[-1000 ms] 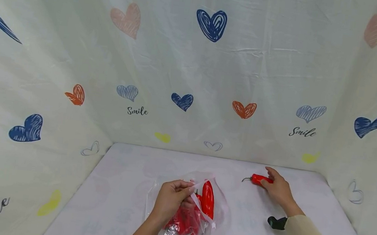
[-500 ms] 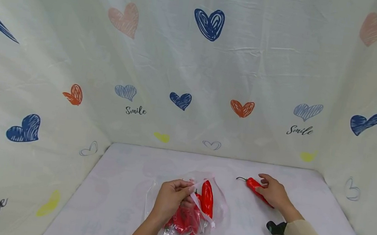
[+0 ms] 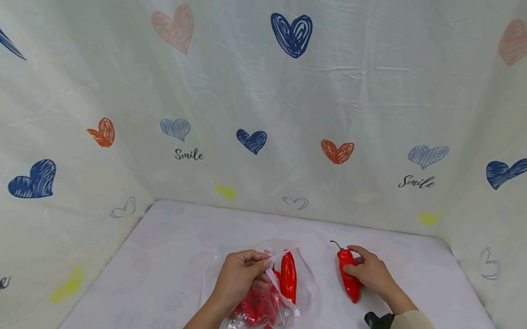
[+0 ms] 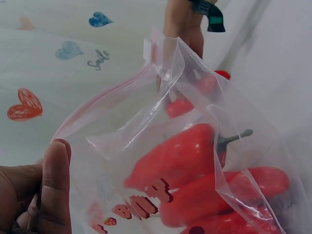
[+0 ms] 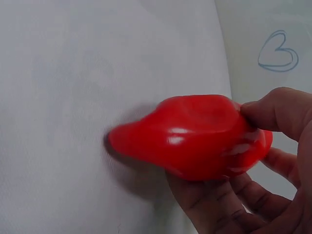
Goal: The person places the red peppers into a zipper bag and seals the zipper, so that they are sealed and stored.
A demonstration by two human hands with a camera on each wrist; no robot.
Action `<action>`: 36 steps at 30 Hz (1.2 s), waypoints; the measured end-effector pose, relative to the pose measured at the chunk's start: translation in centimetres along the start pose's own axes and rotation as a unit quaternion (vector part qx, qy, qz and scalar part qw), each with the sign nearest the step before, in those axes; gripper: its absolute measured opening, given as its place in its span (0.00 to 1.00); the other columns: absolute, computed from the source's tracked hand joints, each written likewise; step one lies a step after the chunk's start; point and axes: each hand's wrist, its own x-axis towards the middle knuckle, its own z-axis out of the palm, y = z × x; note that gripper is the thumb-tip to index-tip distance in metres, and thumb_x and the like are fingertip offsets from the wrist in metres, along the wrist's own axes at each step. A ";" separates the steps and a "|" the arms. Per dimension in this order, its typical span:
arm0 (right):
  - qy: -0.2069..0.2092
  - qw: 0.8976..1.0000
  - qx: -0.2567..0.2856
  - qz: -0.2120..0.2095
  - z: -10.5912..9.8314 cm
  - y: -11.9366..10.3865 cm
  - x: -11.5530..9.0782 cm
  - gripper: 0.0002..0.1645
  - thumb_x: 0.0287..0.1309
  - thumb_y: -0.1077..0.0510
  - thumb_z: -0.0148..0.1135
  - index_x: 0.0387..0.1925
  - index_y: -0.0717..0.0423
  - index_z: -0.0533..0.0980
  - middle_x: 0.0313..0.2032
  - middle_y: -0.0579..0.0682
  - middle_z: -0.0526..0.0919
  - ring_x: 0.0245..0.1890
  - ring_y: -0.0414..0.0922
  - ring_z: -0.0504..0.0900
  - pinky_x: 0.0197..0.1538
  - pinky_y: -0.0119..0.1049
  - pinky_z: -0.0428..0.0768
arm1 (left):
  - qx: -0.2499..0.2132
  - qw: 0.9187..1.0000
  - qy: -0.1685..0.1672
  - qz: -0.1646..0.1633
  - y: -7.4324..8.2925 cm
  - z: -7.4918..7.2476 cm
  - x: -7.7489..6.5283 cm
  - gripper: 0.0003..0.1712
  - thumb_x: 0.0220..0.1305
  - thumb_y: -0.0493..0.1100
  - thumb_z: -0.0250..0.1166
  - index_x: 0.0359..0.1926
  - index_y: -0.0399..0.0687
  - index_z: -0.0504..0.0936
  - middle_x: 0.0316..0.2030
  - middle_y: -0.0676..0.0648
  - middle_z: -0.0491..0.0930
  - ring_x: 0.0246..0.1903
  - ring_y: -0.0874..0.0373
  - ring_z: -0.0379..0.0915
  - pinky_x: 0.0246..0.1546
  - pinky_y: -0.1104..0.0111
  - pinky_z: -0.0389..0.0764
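My left hand (image 3: 237,278) pinches the rim of a clear zip bag (image 3: 308,292) between thumb and fingers. Several red chili peppers (image 3: 288,277) lie inside it; the left wrist view shows them through the printed plastic, one with a dark green stem. The bag's mouth gapes, and a white zip slider (image 4: 148,50) sits at one end of its pink seal. To the right, my right hand (image 3: 374,276) grips a single red chili pepper (image 3: 348,277), thumb on one side and fingers on the other. Its stem points away from me, its tip toward me, close to the tabletop in the right wrist view.
A white cloth covers the table (image 3: 172,241). Pale curtains (image 3: 310,99) printed with hearts and "Smile" stand behind it and at both sides. A dark strap piece (image 3: 378,322) shows at the right wrist.
My right hand has drawn the pepper leftward and toward me. The pepper has turned from lying sideways to stem-away. My left hand and the bag stay in place.
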 end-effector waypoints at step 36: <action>-0.075 0.986 0.140 -0.047 0.8 -10.3 -8.7 0.41 0.56 0.56 0.78 0.70 0.54 0.71 0.49 0.60 0.80 0.37 0.51 0.86 0.30 0.48 0.91 | 0.020 0.999 0.004 0.024 1.1 0.0 0.3 0.14 0.73 0.43 0.69 0.52 0.37 0.87 0.31 0.41 0.89 0.28 0.51 0.89 0.33 0.65 0.91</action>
